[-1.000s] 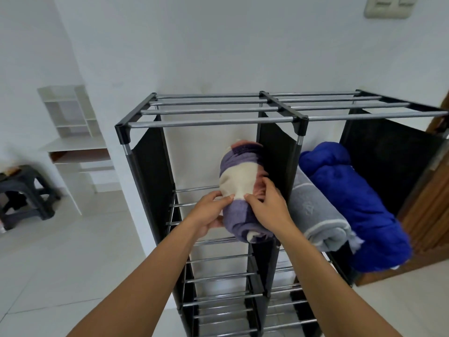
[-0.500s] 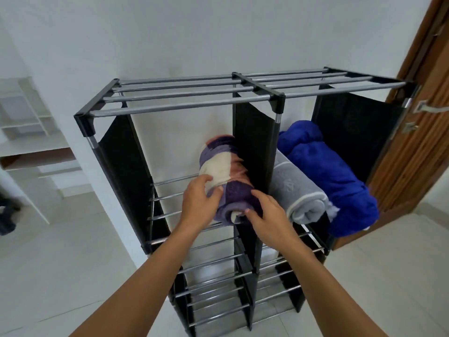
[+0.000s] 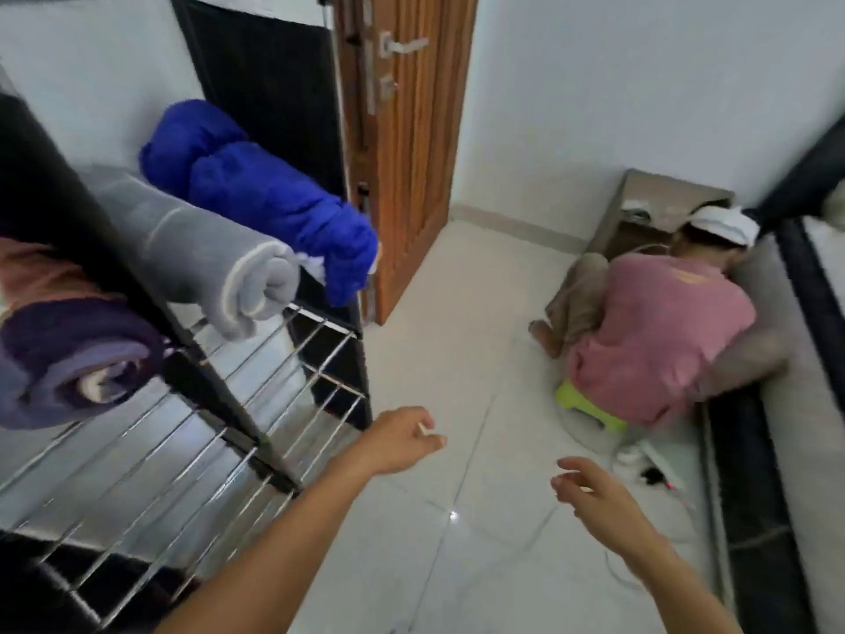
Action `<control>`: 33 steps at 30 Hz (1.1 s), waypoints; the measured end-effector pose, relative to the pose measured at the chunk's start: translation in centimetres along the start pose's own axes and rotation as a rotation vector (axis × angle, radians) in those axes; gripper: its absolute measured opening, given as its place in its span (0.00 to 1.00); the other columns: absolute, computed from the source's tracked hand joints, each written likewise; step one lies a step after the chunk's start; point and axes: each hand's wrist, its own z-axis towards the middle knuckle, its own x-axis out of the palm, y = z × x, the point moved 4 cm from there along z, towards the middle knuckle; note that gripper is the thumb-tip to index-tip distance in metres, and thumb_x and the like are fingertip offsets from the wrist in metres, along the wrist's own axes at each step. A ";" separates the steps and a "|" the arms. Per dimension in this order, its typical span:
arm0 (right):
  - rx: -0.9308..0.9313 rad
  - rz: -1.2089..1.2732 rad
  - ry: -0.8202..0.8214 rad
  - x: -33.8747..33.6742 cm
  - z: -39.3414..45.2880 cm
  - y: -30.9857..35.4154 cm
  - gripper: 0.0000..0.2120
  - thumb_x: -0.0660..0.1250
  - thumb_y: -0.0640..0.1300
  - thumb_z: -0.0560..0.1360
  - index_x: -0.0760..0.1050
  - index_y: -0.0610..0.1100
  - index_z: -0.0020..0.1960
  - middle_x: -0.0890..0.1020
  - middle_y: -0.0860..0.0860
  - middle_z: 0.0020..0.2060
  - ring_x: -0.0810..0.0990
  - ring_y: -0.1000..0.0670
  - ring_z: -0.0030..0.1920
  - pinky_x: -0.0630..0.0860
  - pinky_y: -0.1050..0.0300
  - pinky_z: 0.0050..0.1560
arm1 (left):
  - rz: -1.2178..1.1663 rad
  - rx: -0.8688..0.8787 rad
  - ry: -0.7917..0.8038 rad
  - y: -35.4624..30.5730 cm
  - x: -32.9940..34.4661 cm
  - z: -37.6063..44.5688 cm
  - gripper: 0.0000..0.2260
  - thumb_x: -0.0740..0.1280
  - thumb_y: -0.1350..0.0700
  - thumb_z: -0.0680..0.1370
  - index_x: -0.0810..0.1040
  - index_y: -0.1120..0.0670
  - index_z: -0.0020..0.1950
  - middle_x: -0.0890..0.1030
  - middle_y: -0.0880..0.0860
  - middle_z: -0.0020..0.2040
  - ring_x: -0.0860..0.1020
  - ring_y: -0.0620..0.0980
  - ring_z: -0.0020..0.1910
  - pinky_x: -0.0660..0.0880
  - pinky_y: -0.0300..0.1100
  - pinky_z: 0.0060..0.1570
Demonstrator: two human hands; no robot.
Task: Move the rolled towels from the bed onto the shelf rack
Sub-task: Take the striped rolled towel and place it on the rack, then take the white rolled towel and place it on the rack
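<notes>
The black shelf rack [image 3: 256, 395] with metal bars fills the left of the head view. Three rolled towels lie on it: a purple, pink and cream one [image 3: 77, 354] at the far left, a grey one [image 3: 201, 258] beside it, and a bright blue one [image 3: 270, 199] further right. My left hand [image 3: 402, 439] hovers over the white floor just right of the rack, fingers apart, holding nothing. My right hand [image 3: 594, 496] is lower right, also empty with fingers spread. The bed [image 3: 795, 404] runs along the right edge; no towels show on it.
A person in a pink shirt [image 3: 654, 327] crouches on a green stool [image 3: 590, 409] beside the bed. A wooden door [image 3: 402, 144] stands behind the rack. A power strip and cables [image 3: 654, 469] lie on the floor by the bed. A brown bedside cabinet [image 3: 658, 208] sits in the corner.
Both hands have let go of the purple towel, which stays on the rack. My view has swung right toward the bed, and my hands have moved away from the rack.
</notes>
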 end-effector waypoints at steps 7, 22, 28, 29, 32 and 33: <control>0.341 0.294 -0.376 -11.9 -10.6 -19.7 0.10 0.66 0.42 0.76 0.76 0.41 0.56 0.82 0.46 0.44 0.82 0.47 0.43 0.71 0.57 0.40 | 0.145 0.157 0.379 -12.3 16.4 1.0 0.12 0.67 0.47 0.76 0.78 0.54 0.55 0.79 0.52 0.45 0.78 0.49 0.42 0.70 0.36 0.39; 0.565 0.883 -0.954 -31.1 -34.3 -48.4 0.07 0.65 0.42 0.77 0.76 0.43 0.53 0.82 0.44 0.47 0.82 0.47 0.45 0.75 0.55 0.45 | 0.213 0.245 0.885 -38.2 58.1 -10.3 0.07 0.64 0.52 0.79 0.74 0.52 0.42 0.77 0.51 0.40 0.76 0.46 0.34 0.70 0.37 0.34; 0.665 0.963 -1.206 -35.2 -39.9 -54.2 0.07 0.66 0.43 0.76 0.77 0.43 0.52 0.81 0.44 0.45 0.80 0.46 0.47 0.76 0.51 0.45 | 0.394 0.301 1.109 -44.7 71.4 -16.3 0.06 0.64 0.53 0.79 0.72 0.52 0.43 0.75 0.51 0.39 0.74 0.45 0.32 0.69 0.34 0.30; 0.684 0.982 -1.232 -35.8 -40.3 -55.1 0.06 0.67 0.44 0.75 0.77 0.44 0.50 0.81 0.45 0.44 0.80 0.45 0.47 0.77 0.48 0.48 | 0.396 0.283 1.135 -45.3 73.7 -16.9 0.07 0.64 0.53 0.79 0.71 0.52 0.42 0.74 0.51 0.38 0.73 0.45 0.31 0.68 0.34 0.28; 0.766 1.003 -1.295 -37.6 -41.4 -58.1 0.06 0.70 0.47 0.72 0.77 0.48 0.48 0.81 0.47 0.44 0.80 0.44 0.48 0.76 0.43 0.55 | 0.353 0.169 1.174 -47.1 80.1 -17.8 0.08 0.65 0.53 0.79 0.70 0.52 0.41 0.73 0.51 0.38 0.71 0.46 0.32 0.68 0.38 0.32; 0.796 1.012 -1.311 -38.2 -41.7 -59.0 0.09 0.70 0.48 0.72 0.76 0.47 0.50 0.81 0.47 0.44 0.80 0.44 0.49 0.76 0.43 0.55 | 0.351 0.113 1.179 -47.6 81.9 -17.9 0.07 0.65 0.52 0.79 0.71 0.52 0.43 0.73 0.51 0.39 0.72 0.47 0.35 0.70 0.41 0.37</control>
